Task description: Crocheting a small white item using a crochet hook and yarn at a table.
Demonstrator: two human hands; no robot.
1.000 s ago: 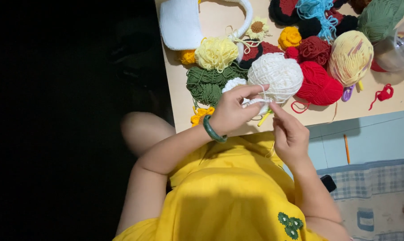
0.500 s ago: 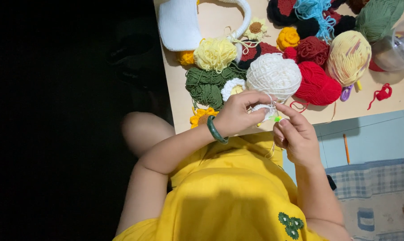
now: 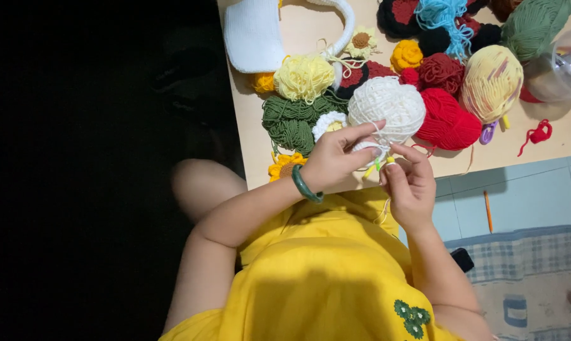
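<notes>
A light wooden table (image 3: 298, 25) carries a crowd of yarn. At its far edge lies a white knitted bag (image 3: 253, 35) with a curved handle. Toward the right end sit a green ball of yarn (image 3: 538, 25), a pale yellow ball streaked with pink (image 3: 490, 82) and a clear plastic cup (image 3: 563, 69). A red ball (image 3: 447, 119) lies beside the big white ball of yarn (image 3: 388, 106), which sits near the table's near edge. Left of that lies dark green yarn (image 3: 292, 120), with a fluffy pale yellow ball (image 3: 303, 77) behind it. An orange knitted flower (image 3: 284, 168) lies at the near edge by the wrist.

The left hand (image 3: 336, 158), wearing a green bangle (image 3: 306, 186), is over the near edge of the table; its thumb and fingers are pinched together on a small white crochet piece (image 3: 366, 146) just in front of the white ball. The right hand (image 3: 412, 183) is closed around a crochet hook (image 3: 386, 163) with a yellow-green handle, its tip at the white piece. A thin white strand (image 3: 382, 211) hangs below the hands.
</notes>
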